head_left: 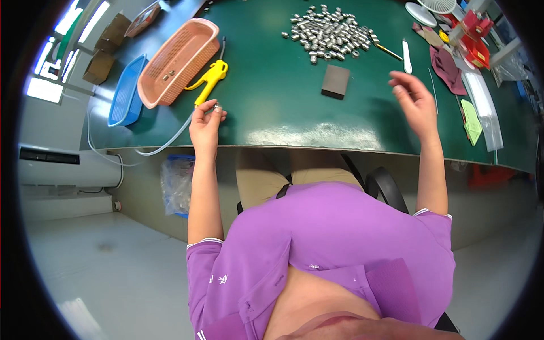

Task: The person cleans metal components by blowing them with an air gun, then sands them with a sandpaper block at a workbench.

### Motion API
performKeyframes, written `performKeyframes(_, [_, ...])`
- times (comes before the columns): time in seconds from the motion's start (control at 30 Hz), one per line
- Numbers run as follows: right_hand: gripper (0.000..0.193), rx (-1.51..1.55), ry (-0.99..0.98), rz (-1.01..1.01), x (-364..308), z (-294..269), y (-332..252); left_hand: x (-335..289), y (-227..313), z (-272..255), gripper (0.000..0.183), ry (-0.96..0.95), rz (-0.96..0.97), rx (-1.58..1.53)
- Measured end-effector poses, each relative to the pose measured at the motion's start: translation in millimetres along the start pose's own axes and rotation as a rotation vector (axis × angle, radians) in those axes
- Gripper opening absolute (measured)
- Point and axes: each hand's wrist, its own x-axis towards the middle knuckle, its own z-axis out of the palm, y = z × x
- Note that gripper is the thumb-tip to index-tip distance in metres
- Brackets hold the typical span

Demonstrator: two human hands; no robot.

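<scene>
My left hand is closed in a pinch just below a yellow air blow gun. A small shiny metal part shows at its fingertips, mostly hidden by them. My right hand is raised at the right with its fingers loosely apart and nothing in them. Beyond that hand lies a white-handled tool. A heap of short metal cylinders is spread over the far middle of the green table. Between the heap and me sits a dark grey block.
An orange basket with a few small metal parts and a blue basket stand at the left. The gun's pale hose loops over the table edge. At the right are a maroon cloth, green paper and a red fixture.
</scene>
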Motion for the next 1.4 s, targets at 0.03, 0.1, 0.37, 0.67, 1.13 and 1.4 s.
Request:
performKeyframes(0.03, [0.021,0.063,0.158,-0.005,-2.9,-10.7,7.5,-3.9,1.3,5.5,0.023,-0.016,-0.009,-0.001])
performKeyframes(0.1, [0.021,-0.064,0.395,-0.090,-1.1,-28.8,31.7,-7.4,4.1,19.0,0.024,-0.055,-0.053,-0.147])
performKeyframes(0.37, [0.019,-0.157,0.387,-0.303,36.8,-7.9,32.2,-15.1,13.0,69.0,0.029,-0.398,-0.319,-0.762])
performKeyframes(0.67, [0.019,-0.294,0.304,-0.336,64.5,19.0,45.0,3.4,11.0,100.5,0.022,-0.496,-0.426,-0.965])
performKeyframes(1.13, [0.022,-0.076,0.236,-0.065,58.3,15.4,53.6,15.8,5.4,124.6,0.017,-0.644,-0.531,-1.132])
performKeyframes(1.4, [0.021,0.018,0.225,-0.023,61.7,15.0,55.5,16.9,9.5,122.2,0.021,-0.592,-0.600,-1.134])
